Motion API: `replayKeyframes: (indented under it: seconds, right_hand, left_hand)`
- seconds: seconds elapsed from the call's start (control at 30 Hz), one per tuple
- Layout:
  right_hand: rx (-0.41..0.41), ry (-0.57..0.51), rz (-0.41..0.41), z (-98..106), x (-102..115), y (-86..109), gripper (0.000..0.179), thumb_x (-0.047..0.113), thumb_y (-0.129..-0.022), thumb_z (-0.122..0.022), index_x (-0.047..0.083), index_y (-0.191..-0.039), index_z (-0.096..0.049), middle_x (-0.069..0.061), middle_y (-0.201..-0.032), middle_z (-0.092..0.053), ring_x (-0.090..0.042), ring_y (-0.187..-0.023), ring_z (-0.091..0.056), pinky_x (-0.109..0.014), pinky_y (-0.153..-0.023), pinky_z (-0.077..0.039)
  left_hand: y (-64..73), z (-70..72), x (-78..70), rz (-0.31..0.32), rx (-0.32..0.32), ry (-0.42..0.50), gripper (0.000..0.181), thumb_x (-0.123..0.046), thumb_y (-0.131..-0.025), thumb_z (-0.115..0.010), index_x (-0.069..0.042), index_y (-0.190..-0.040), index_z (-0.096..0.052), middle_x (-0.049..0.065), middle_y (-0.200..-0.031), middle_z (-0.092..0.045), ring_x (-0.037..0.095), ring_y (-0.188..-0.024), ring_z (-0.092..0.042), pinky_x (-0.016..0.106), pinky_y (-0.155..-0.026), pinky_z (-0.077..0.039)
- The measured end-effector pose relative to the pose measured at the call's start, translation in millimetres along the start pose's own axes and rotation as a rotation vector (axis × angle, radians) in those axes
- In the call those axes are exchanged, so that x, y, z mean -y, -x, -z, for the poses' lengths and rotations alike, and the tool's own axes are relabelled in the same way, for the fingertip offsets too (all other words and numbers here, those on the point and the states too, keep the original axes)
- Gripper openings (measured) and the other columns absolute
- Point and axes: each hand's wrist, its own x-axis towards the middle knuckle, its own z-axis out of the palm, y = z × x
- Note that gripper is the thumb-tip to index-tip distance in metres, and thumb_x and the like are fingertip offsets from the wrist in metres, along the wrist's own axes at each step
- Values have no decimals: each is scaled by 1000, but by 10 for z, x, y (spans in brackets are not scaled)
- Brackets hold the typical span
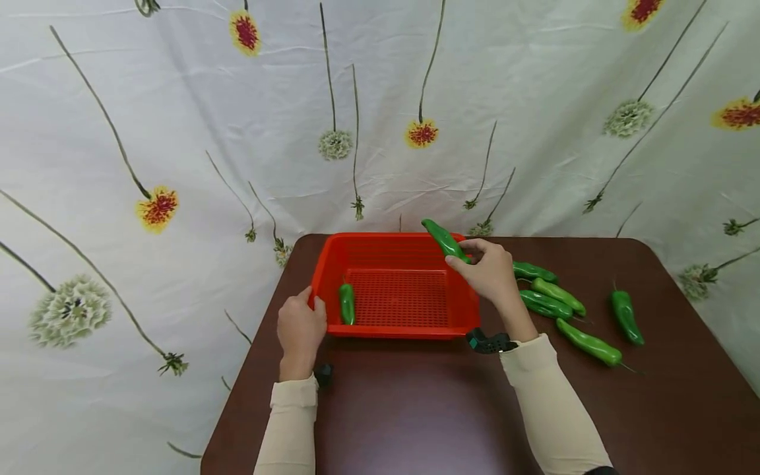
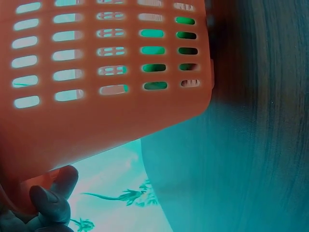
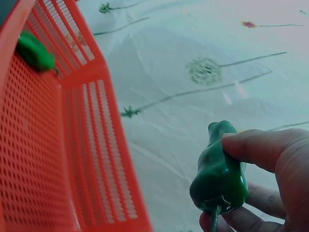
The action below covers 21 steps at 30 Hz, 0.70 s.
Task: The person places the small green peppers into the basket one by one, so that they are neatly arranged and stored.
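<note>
A red plastic basket (image 1: 392,332) with slotted walls stands at the back of the table. My left hand (image 1: 301,326) grips its left rim, and the left wrist view shows the fingers (image 2: 50,200) curled at the edge. One green pepper (image 1: 347,305) lies inside along the left wall. Over the basket's right rim, my right hand (image 1: 488,267) pinches another green pepper (image 3: 219,169) between thumb and fingers. That pepper points up and to the left, its stem end nearest the hand.
Several green peppers (image 1: 546,305) lie on the dark brown table (image 1: 404,409) right of the basket. One pepper (image 1: 626,318) sits apart, farther right. A white floral cloth (image 1: 380,178) hangs behind the table.
</note>
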Motion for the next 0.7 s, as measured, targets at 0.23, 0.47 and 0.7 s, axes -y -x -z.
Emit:
replayKeyframes:
  seconds: [0.23, 0.47, 0.7]
  right_hand:
    - [51, -50, 10, -341, 90, -55, 46, 40, -88, -75, 14, -125, -68, -8, -108, -73, -23, -84, -68, -30, -60, -54]
    - [113, -85, -13, -650, 148, -58, 47, 38, -87, -76, 11, -124, -68, -9, -111, -72, -23, -90, -69, -30, -66, -56]
    - [141, -69, -27, -943, 176, -44, 46, 35, -87, -76, 8, -124, -68, -13, -117, -72, -25, -93, -71, -34, -70, -59]
  left_hand:
    - [0, -1, -11, 7, -4, -8, 41, -24, -94, -64, -4, -130, -67, 22, -112, -71, 38, -94, -70, 54, -79, -60]
    - [3, -12, -11, -21, -16, 2, 39, -21, -94, -63, -4, -129, -68, 23, -108, -72, 39, -90, -70, 55, -74, -60]
    - [10, 2, 19, -35, -24, 10, 39, -22, -95, -62, -3, -128, -68, 23, -106, -72, 39, -88, -70, 55, -72, -59]
